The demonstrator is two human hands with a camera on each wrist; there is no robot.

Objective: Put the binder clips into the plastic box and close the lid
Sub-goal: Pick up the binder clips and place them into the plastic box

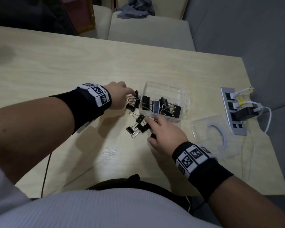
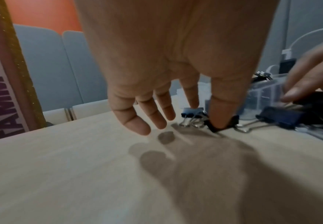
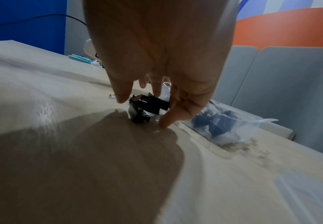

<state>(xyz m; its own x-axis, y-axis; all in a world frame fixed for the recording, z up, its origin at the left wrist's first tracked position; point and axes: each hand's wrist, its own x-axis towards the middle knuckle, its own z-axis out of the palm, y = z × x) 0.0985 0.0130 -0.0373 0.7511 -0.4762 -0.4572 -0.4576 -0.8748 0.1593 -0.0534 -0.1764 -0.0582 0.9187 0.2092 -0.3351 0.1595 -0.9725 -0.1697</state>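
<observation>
The clear plastic box (image 1: 184,97) stands open on the table and holds several black binder clips (image 1: 161,105). Its clear lid (image 1: 211,134) lies flat to the right of it. Loose binder clips (image 1: 138,125) lie left of the box. My left hand (image 1: 120,94) reaches down onto the farther clips (image 2: 193,112). Its thumb (image 2: 222,119) and index finger pinch them, and the other fingers hang spread. My right hand (image 1: 163,129) covers the nearer clips, its fingers (image 3: 168,118) curled around a black clump of them (image 3: 147,104). The box (image 3: 223,125) sits just beyond.
A grey power strip (image 1: 234,111) with white cables and a black plug lies near the table's right edge. A thin black cord (image 1: 46,170) hangs at the near edge. Beige chairs (image 1: 148,33) stand behind the table. Bare tabletop stretches to the left.
</observation>
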